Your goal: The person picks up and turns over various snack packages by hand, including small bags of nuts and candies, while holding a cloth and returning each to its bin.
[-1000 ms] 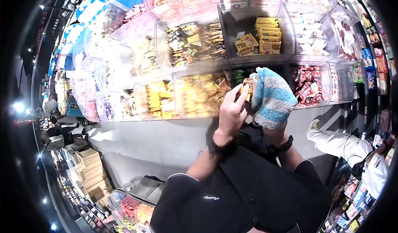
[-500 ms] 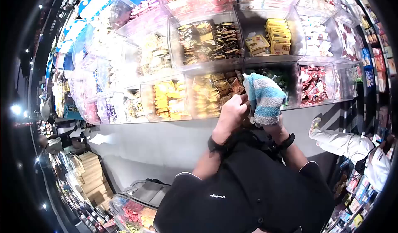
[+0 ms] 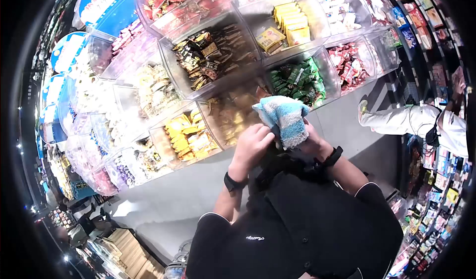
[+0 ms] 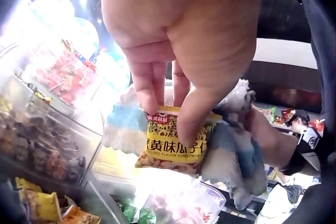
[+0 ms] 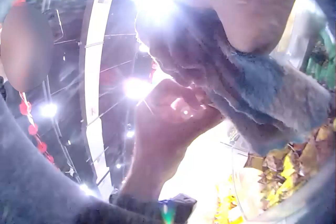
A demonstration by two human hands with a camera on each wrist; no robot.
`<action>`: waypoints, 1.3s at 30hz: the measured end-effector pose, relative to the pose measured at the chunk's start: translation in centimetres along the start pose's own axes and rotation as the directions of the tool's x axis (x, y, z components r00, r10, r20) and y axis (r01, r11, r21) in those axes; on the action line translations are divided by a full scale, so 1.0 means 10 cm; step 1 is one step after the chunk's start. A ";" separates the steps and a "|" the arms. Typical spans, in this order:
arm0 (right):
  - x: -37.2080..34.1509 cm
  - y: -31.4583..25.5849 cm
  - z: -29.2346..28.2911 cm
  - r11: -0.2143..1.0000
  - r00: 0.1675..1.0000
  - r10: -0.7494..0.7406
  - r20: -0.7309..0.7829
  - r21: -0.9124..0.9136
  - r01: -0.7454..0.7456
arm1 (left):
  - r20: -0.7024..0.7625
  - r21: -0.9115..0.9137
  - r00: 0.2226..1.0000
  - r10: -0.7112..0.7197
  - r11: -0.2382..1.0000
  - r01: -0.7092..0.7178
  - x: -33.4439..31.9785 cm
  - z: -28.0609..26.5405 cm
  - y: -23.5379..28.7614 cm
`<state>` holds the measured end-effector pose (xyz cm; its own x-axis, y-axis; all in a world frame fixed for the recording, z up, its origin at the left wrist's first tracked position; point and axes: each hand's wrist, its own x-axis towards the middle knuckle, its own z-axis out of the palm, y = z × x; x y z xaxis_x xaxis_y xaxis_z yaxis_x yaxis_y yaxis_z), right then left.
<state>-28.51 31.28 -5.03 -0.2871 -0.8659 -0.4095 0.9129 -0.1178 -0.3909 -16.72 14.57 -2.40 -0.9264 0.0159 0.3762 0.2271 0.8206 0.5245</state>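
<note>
while the left hand pinches a yellow packet near its top, thumb in front, the right hand holds the striped cloth around behind it. the packet sits against the cloth, close by the bins. if that pinch slackens, or the cloth's folds drag on the wrapper, it could drop among the green packets.

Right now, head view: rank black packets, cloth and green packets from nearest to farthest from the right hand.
1. Cloth, at the right hand.
2. Green packets, front row, ahead.
3. Black packets, second row, farther left.
</note>
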 end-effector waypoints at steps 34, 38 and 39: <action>-1.17 -1.16 -2.15 0.789 0.790 -0.609 0.066 0.149 0.596 | -0.610 0.130 0.526 -0.593 0.579 0.804 -0.35 1.16 -1.06; -1.34 -1.38 -2.25 0.779 0.787 -0.617 0.004 0.145 0.610 | -0.334 -0.411 0.521 -0.786 0.619 0.669 0.71 1.13 -0.30; -1.39 -1.33 -2.55 0.657 0.750 -0.656 -0.084 -0.553 0.512 | -0.299 -0.393 0.563 -0.771 0.637 0.663 0.63 1.57 -0.61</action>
<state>-44.07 57.29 -15.15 -0.8384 -0.5317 -0.1201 0.2921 -0.2522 -0.9225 -28.68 18.65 -15.15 -0.6066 -0.7942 0.0360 -0.3517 0.3087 0.8838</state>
